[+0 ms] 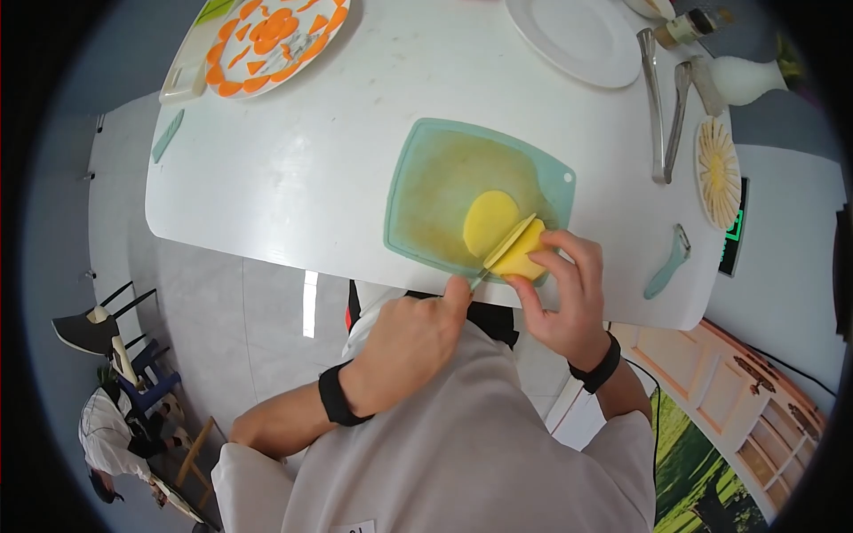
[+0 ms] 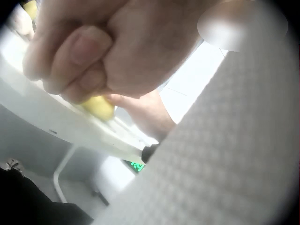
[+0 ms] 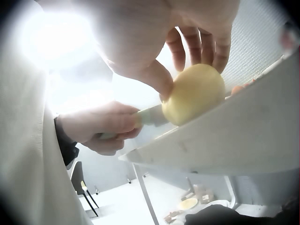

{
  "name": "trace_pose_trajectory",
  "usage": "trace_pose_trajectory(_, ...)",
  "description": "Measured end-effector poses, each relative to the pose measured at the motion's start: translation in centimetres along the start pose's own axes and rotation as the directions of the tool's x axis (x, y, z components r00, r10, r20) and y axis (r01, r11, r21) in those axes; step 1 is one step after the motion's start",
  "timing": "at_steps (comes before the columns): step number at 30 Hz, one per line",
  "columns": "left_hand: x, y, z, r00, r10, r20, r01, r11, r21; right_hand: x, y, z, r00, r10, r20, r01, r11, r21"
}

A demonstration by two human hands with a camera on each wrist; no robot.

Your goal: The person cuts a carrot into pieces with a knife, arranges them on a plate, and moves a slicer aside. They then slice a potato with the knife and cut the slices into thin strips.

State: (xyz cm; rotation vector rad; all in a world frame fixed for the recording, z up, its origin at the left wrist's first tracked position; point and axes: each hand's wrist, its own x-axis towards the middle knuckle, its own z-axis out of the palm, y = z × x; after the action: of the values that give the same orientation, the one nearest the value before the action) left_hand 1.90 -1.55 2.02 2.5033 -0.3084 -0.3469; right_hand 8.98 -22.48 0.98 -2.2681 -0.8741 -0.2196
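The left hand point(image 1: 404, 342) is curled into a fist round the handle of a knife point(image 3: 157, 115), its thumb lying forward toward the blade. The left wrist view shows its fingers folded tightly into the palm. The left forearm slants across the front of the body from a bent elbow out to the side, with a black band point(image 1: 342, 395) round the wrist.

The right hand point(image 1: 569, 298) grasps a peeled yellow potato point(image 1: 522, 255), the thumb against its near side and the bent, spread fingers arching to the far side. Its wrist, also wearing a black band point(image 1: 598, 364), sits close to the table edge, and the upper arm stays near the body.

The potato stands near the front right part of a green cutting board point(image 1: 426, 169). The knife meets it from the near left, along a thin slab at its cut face; whether that slab is fully severed cannot be told. A round yellow slice point(image 1: 490, 222) lies flat on the board just left of it. Farther right on the white table point(image 1: 284, 178) lie a peeler point(image 1: 668, 265) and metal tongs point(image 1: 657, 115).
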Motion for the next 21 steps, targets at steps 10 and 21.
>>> trace_pose_trajectory(10,-0.3,-0.1,0.1,1.000,-0.002,-0.010,0.002,1.000,-0.020,-0.1,0.0,0.2,1.000,0.003,-0.004,-0.003,1.000,0.008)
trace_pose_trajectory(21,0.2,0.3,-0.1,0.999,-0.054,0.000,0.054,0.997,0.063,-0.2,-0.1,0.4,1.000,0.003,-0.025,-0.002,1.000,0.013)
